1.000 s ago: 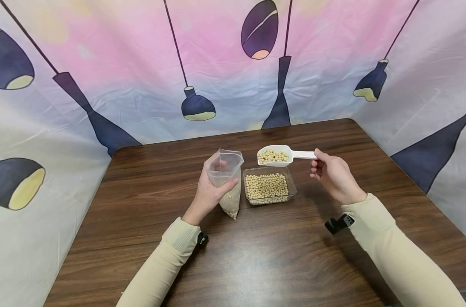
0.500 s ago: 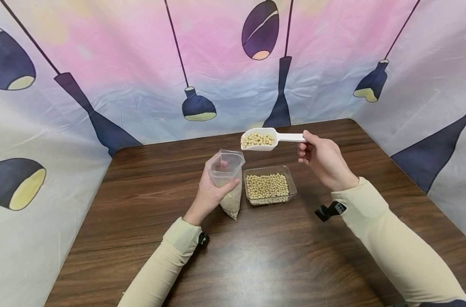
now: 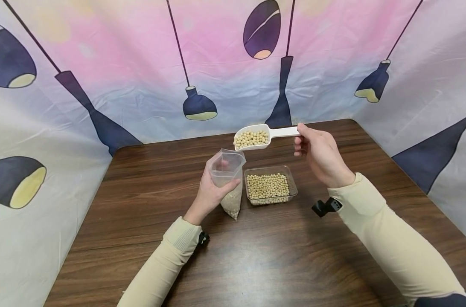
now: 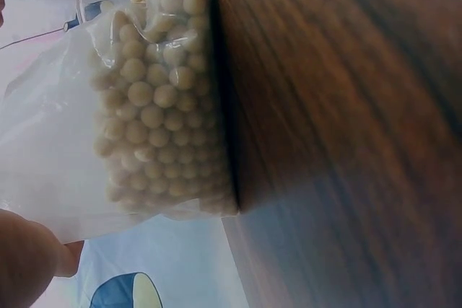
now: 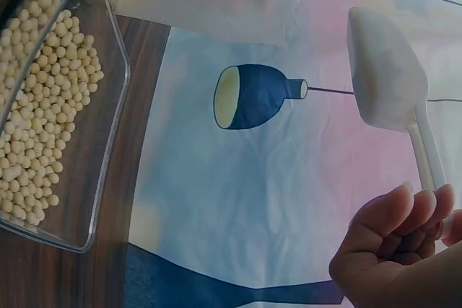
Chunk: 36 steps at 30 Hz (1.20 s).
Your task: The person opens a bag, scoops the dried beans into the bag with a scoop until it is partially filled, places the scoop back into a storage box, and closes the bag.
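My right hand [image 3: 323, 155] grips the handle of a white plastic scoop [image 3: 270, 133], which is raised above the table and loaded with pale round soybeans [image 3: 250, 138]. The scoop's tip hangs just above and to the right of a clear plastic bag's mouth. My left hand [image 3: 211, 187] holds that bag [image 3: 231, 200] upright, thumb in front and fingers behind, its mouth spread wide. Beans fill the lower part of the bag [image 4: 155, 113], whose bottom is at the tabletop in the left wrist view. In the right wrist view the scoop [image 5: 386, 70] shows its underside.
Right beside the bag stands a clear rectangular container [image 3: 293, 189] holding many more soybeans [image 3: 267, 186]. All of this is on a dark wood table [image 3: 148, 200]. A patterned cloth [image 3: 141, 85] with printed lamps hangs behind the table and at its sides.
The loaded scoop has risen from over the container and moved left toward the bag's mouth with my right hand. My left hand and the bag have stayed almost still.
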### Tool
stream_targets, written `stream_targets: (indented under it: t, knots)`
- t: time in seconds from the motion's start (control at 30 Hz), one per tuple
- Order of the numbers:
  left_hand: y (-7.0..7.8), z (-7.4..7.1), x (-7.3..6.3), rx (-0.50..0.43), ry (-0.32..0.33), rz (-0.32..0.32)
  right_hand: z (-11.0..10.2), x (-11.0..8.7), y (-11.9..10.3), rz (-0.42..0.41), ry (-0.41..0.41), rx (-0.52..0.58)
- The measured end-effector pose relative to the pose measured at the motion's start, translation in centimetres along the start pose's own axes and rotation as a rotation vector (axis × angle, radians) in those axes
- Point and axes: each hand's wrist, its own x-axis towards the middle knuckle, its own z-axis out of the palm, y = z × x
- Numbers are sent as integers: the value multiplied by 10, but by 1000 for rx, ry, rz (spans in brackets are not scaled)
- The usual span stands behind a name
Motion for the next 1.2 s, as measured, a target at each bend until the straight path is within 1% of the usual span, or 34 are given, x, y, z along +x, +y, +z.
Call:
stream_targets:
  t: [0.13, 0.37, 0.53, 0.8, 1.07, 1.2]
  knots:
    - [5, 0, 0, 1, -9, -16, 4, 0, -3, -41, 11, -12]
    - [38, 0, -4, 12, -20, -20, 8, -1, -6, -99, 19, -18]
    - [41, 0, -4, 19, -16, -15, 9, -1, -8, -123, 17, -22]
    - [39, 1, -4, 15, -22, -5, 8, -2, -12, -148, 25, -38]
    - [39, 0, -4, 20, -20, 6, 12, -3, -14, -240, 48, -87]
    - [39, 0, -3, 20, -23, 6, 14, -3, -14, -262, 57, -104]
